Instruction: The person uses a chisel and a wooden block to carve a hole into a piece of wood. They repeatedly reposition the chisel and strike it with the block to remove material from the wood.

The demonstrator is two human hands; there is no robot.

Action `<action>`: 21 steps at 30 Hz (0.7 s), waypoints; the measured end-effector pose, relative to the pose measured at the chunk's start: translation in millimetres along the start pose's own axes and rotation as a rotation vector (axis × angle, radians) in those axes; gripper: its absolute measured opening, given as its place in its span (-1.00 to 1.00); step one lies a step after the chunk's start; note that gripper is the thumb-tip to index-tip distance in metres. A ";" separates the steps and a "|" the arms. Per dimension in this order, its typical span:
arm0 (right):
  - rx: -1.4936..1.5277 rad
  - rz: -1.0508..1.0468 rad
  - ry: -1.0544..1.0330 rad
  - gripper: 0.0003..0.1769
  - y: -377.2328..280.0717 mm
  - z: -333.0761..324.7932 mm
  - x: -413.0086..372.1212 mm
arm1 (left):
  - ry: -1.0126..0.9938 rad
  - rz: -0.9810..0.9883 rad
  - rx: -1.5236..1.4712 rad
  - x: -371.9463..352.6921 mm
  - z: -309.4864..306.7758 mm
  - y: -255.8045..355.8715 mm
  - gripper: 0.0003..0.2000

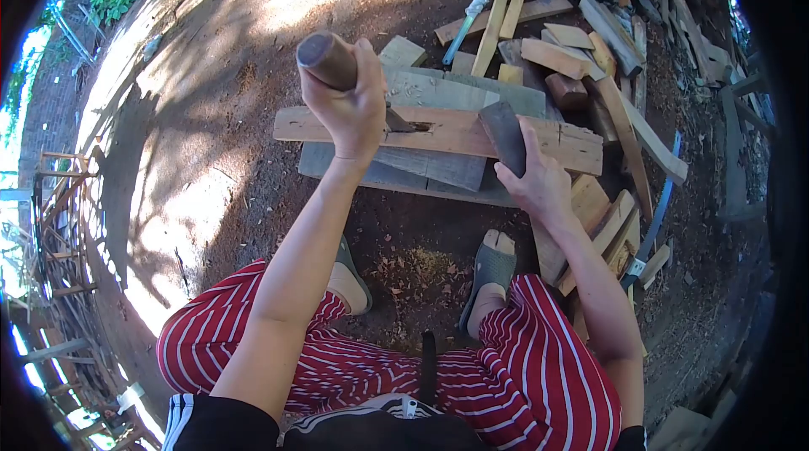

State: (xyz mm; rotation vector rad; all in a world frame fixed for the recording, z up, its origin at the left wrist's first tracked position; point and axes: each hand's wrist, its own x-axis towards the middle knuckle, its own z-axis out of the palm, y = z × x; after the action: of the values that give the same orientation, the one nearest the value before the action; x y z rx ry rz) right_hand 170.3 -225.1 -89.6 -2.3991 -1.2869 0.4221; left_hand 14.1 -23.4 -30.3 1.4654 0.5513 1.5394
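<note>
Brown wood in a single beam (455, 138) lies across grey boards (430, 89) on the ground (244, 148), one slot (424, 126) near its middle. The left grip (352, 110) wraps firmly round one chisel (333, 68), its blade slanting to the slot; the right grip (539, 184) curls round one dark bar (506, 135) at the beam. The step appears to be chiselling; the next move would call for a steady blade and a square blow. Two shoes (495, 266) flank the work nearby.
</note>
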 end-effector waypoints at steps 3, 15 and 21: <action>-0.040 0.051 -0.078 -0.10 8.8 -4.9 11.0 | 0.025 0.041 0.039 -9.2 -6.7 -10.8 -0.84; -0.023 -0.704 0.055 -0.11 -166.2 -130.0 -5.7 | 0.113 0.263 0.266 -35.6 2.1 -4.0 -0.74; 0.308 -0.903 0.276 -0.09 -190.8 -153.8 -18.4 | -0.060 -0.022 -0.030 -59.5 -7.7 -26.4 -0.72</action>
State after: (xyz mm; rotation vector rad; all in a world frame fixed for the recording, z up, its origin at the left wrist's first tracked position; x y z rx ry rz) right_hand 88.6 -173.4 136.3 -1.3635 -1.8179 0.0093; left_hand 7.6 -58.2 -85.4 1.4728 0.5054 1.4762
